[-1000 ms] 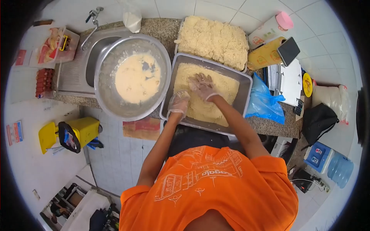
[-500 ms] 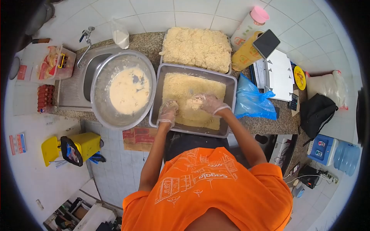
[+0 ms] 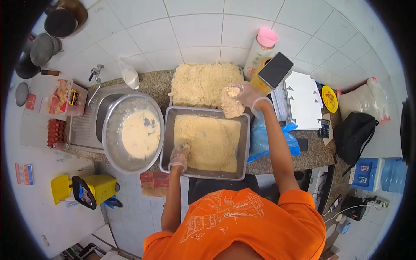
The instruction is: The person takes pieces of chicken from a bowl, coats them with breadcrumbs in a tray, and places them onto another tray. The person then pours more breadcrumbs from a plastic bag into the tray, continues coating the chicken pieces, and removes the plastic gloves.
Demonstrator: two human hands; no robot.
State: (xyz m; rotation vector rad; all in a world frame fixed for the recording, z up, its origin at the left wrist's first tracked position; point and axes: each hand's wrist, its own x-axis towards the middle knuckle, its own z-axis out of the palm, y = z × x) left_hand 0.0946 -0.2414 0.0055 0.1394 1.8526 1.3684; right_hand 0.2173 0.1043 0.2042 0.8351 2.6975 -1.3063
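My right hand (image 3: 251, 96), in a clear plastic glove, grips a crumb-coated piece (image 3: 233, 104) at the right end of the back tray. That back tray is heaped with pale, crumb-coated pieces (image 3: 206, 86). In front of it stands a grey tray (image 3: 245, 149) with a layer of fine breadcrumbs (image 3: 208, 141). My gloved left hand (image 3: 178, 157) rests at the left side of this tray, against the crumbs. Crumbs coat its fingers, so I cannot make out whether they are closed.
A large metal bowl (image 3: 112, 149) of pale batter (image 3: 139, 134) stands to the left, partly over the sink (image 3: 82, 125). On the right are a blue plastic bag (image 3: 268, 141), a phone (image 3: 276, 70) on a yellow container, and papers (image 3: 305, 97). Wall tiles rise behind.
My right hand has lifted from the breadcrumbs and moved up to the back tray with the coated piece. My left hand stays at the grey tray's left side. The view has tilted upward.
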